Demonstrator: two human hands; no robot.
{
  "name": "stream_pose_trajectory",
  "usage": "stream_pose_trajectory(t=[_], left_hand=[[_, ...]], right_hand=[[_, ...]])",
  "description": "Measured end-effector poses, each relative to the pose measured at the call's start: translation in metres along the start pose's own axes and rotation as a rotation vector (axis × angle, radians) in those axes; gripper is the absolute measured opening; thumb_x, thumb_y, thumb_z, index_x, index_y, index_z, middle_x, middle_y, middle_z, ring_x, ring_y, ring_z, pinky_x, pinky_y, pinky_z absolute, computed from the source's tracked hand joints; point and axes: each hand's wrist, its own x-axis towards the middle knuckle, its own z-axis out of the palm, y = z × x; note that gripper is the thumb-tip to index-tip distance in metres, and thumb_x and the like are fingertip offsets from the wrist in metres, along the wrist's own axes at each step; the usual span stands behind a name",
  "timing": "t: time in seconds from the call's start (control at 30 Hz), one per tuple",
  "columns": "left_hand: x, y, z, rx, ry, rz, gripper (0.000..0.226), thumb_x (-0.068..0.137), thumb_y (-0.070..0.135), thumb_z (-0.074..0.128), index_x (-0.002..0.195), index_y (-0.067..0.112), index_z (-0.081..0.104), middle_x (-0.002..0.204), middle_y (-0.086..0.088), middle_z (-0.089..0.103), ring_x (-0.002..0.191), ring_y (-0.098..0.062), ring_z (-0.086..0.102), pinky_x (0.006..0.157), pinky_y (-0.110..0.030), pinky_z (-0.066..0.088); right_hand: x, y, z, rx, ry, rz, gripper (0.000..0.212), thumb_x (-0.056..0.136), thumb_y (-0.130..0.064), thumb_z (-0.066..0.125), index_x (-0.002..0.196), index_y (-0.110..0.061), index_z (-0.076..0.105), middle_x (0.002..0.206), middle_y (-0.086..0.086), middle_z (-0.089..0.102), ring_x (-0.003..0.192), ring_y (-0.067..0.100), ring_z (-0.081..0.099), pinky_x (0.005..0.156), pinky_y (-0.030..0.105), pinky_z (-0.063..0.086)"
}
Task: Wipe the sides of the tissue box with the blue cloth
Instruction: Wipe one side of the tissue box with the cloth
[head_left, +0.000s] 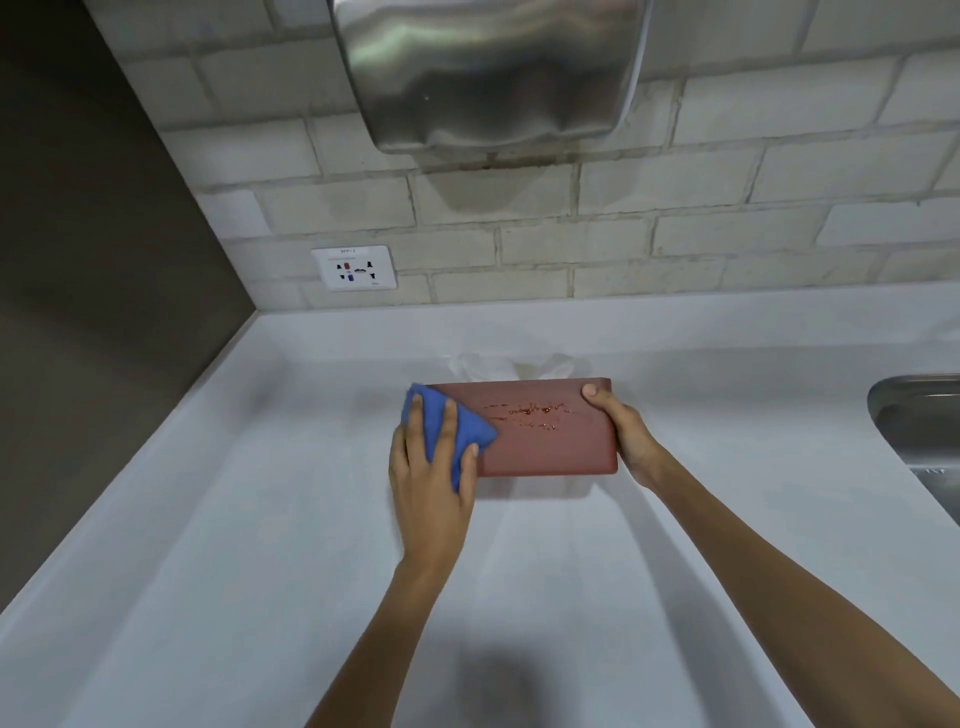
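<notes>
A dark red tissue box (550, 441) stands on the white counter (260, 519), its long side facing me with a streak of wet brown smears near the top middle. White tissue (514, 366) sticks out behind its top edge. My left hand (428, 483) presses the folded blue cloth (457, 431) flat against the left end of that side. The right end of the box is gripped by my right hand (621, 431), thumb on the front face.
A steel hand dryer (488, 73) hangs on the brick wall above the box. A white wall socket (354, 267) sits left of it, low on the wall. A steel sink (919, 431) lies at the right edge. A dark wall closes the left side.
</notes>
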Motion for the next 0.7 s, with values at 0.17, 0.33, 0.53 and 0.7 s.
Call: stream_pose_trajectory(t=[0.17,0.33,0.53,0.7], left_hand=[[-0.013,-0.013,-0.009,0.017,-0.016,0.077,0.059,0.096,0.050,0.026,0.132,0.013,0.054,0.145,-0.020,0.044,0.122,-0.041,0.051,0.101,-0.047,0.043],[0.039,0.012,-0.001,-0.006,0.018,0.025,0.042,0.093,0.023,0.054,0.133,0.013,0.053,0.148,-0.020,0.038,0.127,-0.041,0.044,0.107,-0.047,0.039],[-0.010,-0.002,-0.009,0.148,-0.059,0.220,0.058,0.096,0.049,0.030,0.127,0.010,0.059,0.136,-0.021,0.054,0.120,-0.043,0.053,0.096,-0.055,0.047],[-0.001,-0.007,-0.015,0.094,-0.066,0.173,0.051,0.095,0.042,0.038,0.127,0.010,0.059,0.138,-0.019,0.052,0.119,-0.043,0.053,0.099,-0.050,0.045]], right_hand=[[0.001,0.002,-0.001,-0.011,-0.009,-0.012,0.048,0.069,-0.056,0.058,0.099,-0.021,0.070,0.099,0.002,0.073,0.092,0.017,0.066,0.081,0.027,0.049],[0.000,0.001,-0.001,-0.021,0.005,-0.018,0.051,0.079,-0.051,0.059,0.112,-0.014,0.066,0.102,0.003,0.071,0.092,0.015,0.065,0.078,0.024,0.048],[0.000,0.000,-0.002,-0.036,0.005,-0.014,0.049,0.080,-0.051,0.058,0.112,-0.015,0.065,0.100,0.002,0.070,0.090,0.014,0.065,0.077,0.024,0.048],[-0.001,-0.001,-0.003,-0.050,0.012,-0.019,0.047,0.079,-0.051,0.059,0.110,-0.017,0.065,0.099,0.000,0.070,0.090,0.014,0.064,0.076,0.023,0.047]])
